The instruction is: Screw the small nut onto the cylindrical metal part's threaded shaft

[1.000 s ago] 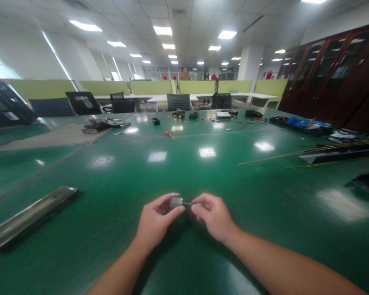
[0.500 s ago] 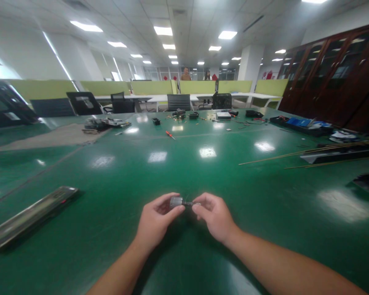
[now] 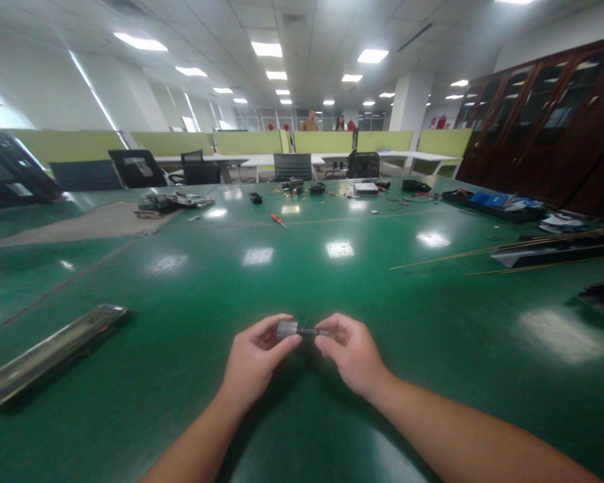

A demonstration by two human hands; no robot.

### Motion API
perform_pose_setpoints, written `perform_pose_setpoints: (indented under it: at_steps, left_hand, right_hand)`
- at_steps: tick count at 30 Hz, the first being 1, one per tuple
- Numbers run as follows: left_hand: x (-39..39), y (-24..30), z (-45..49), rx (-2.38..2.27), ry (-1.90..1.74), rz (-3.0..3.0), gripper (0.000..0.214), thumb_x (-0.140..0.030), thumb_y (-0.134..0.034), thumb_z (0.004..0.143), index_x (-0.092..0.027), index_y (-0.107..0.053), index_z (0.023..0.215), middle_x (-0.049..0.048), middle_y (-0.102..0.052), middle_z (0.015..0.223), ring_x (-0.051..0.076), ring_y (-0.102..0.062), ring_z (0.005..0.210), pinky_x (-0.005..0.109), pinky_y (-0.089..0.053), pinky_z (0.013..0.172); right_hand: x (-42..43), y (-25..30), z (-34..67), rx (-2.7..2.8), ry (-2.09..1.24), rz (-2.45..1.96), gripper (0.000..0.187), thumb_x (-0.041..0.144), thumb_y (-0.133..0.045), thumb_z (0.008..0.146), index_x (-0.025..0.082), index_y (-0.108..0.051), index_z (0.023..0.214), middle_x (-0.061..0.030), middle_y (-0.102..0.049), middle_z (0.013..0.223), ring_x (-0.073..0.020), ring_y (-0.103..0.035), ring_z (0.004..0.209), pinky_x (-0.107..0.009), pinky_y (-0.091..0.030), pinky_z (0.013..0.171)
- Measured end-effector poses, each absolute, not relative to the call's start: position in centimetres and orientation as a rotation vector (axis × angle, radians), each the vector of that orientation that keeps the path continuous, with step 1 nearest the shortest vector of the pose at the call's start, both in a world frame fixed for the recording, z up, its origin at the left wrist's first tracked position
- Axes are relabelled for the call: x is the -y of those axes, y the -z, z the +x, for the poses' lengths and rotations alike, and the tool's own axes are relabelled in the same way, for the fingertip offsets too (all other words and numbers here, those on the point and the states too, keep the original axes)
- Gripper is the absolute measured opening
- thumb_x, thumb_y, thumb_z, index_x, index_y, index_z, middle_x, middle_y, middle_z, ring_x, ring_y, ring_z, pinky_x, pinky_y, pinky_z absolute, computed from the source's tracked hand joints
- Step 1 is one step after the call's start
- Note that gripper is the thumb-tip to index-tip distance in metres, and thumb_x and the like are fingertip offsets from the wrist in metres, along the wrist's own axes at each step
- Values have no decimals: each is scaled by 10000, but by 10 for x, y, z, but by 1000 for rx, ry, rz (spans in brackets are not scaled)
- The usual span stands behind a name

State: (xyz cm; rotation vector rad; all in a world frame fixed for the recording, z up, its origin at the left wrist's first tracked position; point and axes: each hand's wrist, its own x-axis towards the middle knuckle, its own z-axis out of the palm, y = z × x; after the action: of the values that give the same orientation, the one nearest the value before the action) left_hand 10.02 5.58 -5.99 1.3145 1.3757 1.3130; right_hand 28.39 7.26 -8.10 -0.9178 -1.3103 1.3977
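Observation:
My left hand (image 3: 254, 359) pinches a small grey cylindrical part (image 3: 287, 329) between thumb and fingers, just above the green table (image 3: 332, 282). My right hand (image 3: 349, 352) pinches the thin dark shaft (image 3: 313, 331) sticking out of that part's right end. Both hands meet near the table's front middle. The part's underside is hidden by my fingers.
A long metal tray (image 3: 45, 352) lies at the left. Thin brass rods (image 3: 483, 253) and a dark rail (image 3: 558, 253) lie at the right. A red screwdriver (image 3: 278, 220) and small parts sit farther back. Chairs, green partitions and two people stand beyond the table.
My hands and the part have barely shifted upward. A person in the far background has stepped slightly to the right.

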Motion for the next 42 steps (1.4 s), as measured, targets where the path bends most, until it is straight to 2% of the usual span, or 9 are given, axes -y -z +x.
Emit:
perform_pose_setpoints:
  at_steps: [25, 42]
  left_hand:
    - [-55, 60, 99, -1375, -1410, 1229, 486, -379, -879, 600, -142, -713, 990, 85, -740, 911, 228, -700, 842, 278, -566, 793]
    - [-57, 62, 96, -1378, -1415, 1198, 513, -402, -889, 591, -143, -714, 998, 97, -735, 935, 243, -696, 874, 289, -561, 803]
  right_hand:
    - [-73, 76, 285, 1193, -1379, -893, 179, 296, -680, 755, 155, -651, 861, -15, -647, 733, -129, -566, 594, -259, -458, 582]
    - [-73, 76, 284, 1182, -1371, -881, 196, 322, -686, 767, 152, -645, 854, -10, -635, 720, -117, -552, 558, -251, -439, 550]
